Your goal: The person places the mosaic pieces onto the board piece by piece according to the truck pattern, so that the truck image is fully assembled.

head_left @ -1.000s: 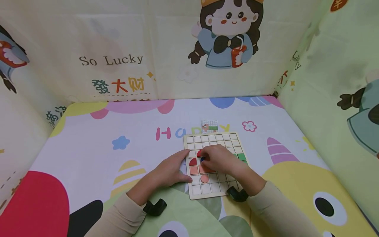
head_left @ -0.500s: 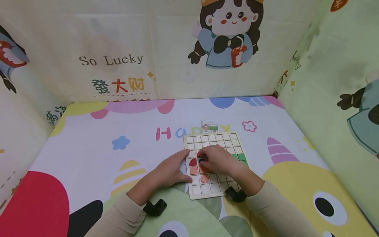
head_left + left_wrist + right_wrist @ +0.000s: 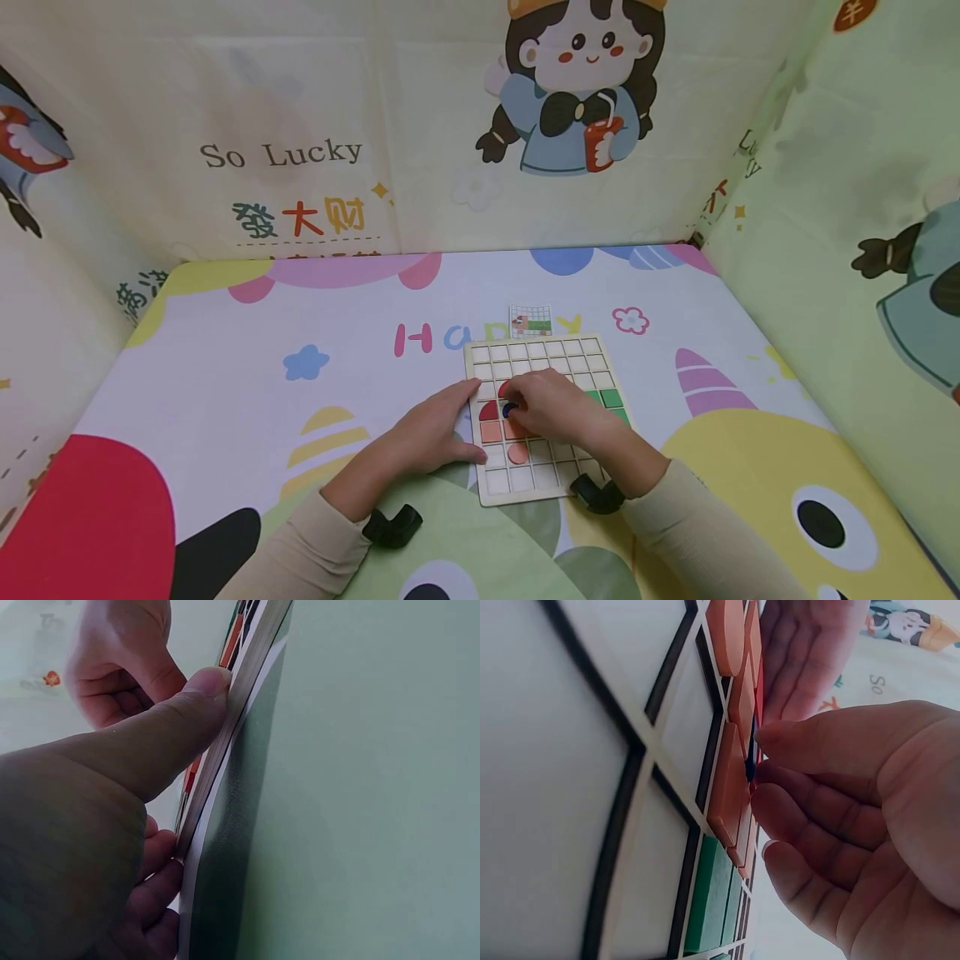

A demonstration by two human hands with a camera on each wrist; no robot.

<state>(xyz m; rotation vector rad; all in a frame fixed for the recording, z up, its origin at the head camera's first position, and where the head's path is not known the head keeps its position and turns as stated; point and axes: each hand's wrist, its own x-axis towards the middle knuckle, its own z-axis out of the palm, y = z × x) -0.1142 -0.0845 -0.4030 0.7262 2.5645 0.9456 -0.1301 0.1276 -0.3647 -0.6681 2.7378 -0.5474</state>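
Note:
A wooden grid board (image 3: 534, 490) lies on the table with coloured pieces in some cells. My left hand (image 3: 433, 427) rests along its left edge, thumb and fingers spread apart; in the left wrist view the thumb (image 3: 180, 724) touches the rim. Over the board, my right hand (image 3: 558, 406) pinches a small dark blue piece (image 3: 510, 410) between thumb and fingertips. This blue piece (image 3: 751, 754) is seen edge-on in the right wrist view, among salmon pieces, so its exact shape is hidden. Near it are red pieces (image 3: 489, 410), a salmon square (image 3: 491, 431) and a salmon round piece (image 3: 518, 452).
Green pieces (image 3: 612, 397) sit toward the board's right side, partly covered by my right hand. A small printed grid card (image 3: 531, 321) lies just beyond the board's far edge. The table cover (image 3: 225, 358) has cartoon prints, and printed cloth walls (image 3: 420, 125) enclose the table.
My right hand stays over nearly the same cell; the dark blue piece at its fingertips shifts very slightly left. The left hand and the board hold still.

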